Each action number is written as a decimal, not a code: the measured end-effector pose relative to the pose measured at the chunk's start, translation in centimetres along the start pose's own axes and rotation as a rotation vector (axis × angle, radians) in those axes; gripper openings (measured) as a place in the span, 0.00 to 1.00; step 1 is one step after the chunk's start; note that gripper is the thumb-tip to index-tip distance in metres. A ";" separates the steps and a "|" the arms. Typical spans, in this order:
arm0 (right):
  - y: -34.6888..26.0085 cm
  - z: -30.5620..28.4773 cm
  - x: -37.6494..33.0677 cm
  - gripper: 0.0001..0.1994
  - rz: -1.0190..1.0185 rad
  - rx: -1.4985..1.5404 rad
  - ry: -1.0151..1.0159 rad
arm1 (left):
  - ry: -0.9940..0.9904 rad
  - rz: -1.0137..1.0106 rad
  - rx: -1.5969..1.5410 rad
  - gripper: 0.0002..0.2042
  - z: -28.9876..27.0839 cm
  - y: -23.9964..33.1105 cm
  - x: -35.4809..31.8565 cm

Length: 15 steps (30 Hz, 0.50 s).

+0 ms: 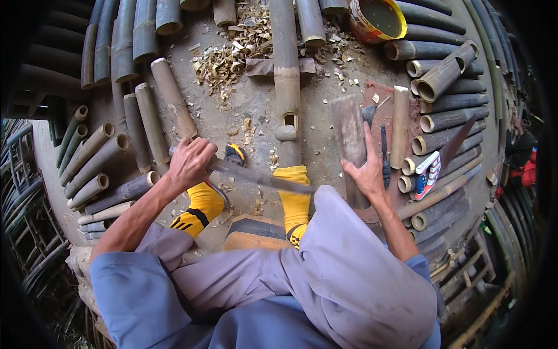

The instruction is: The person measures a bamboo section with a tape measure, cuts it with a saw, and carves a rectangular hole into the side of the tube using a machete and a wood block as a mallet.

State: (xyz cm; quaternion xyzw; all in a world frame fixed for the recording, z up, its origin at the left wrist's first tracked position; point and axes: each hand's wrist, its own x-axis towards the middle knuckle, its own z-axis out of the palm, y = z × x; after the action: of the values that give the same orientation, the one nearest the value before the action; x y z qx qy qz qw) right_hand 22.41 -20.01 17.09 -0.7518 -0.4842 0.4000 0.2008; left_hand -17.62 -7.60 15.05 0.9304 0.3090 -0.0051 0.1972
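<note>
My left hand (193, 160) is closed round the handle of a long curved knife (256, 176). Its blade points right, passing in front of my yellow-socked foot (293, 195) and ending near my knee. My right hand (366, 168) has thumb and forefinger spread at the edge of a thick, worn wooden block (349, 128); the other fingers are partly hidden, and no firm grip shows. Between the hands, a bamboo pole (286, 87) runs away from me, with a rectangular hole cut in it. A small rounded piece (285, 134) sits just below that hole.
A wooden crosspiece (258, 67) lies under the pole. Wood chips (232, 61) are scattered behind it. Cut bamboo tubes (453, 122) line both sides. A saw (428, 174) with a red, white and blue handle lies at right, below a yellow-rimmed bucket (390, 38).
</note>
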 end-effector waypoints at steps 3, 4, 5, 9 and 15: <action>2.2 1.2 -2.5 0.48 0.056 -0.041 -0.073 | 0.043 -0.121 -0.031 0.16 1.1 -1.0 0.1; 2.6 1.8 -3.4 0.48 0.163 -0.070 -0.120 | 0.043 -0.207 -0.066 0.14 1.4 -1.1 0.3; 2.9 2.3 -4.2 0.49 0.089 -0.190 -0.099 | 0.066 -0.259 -0.229 0.14 2.0 -0.7 0.6; -0.3 3.8 -3.8 0.49 -0.150 -0.145 -0.076 | 0.141 -0.515 -0.888 0.13 2.8 5.2 4.9; -3.4 7.2 -2.9 0.27 -0.031 0.555 0.020 | 0.225 -0.200 -1.132 0.26 1.9 16.6 14.1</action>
State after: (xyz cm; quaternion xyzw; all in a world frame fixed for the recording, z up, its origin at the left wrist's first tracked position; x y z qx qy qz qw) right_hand 14.14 -21.67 16.31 -0.6643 -0.3657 0.5068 0.4100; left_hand 3.59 -12.42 17.47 0.6415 0.3688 0.2412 0.6279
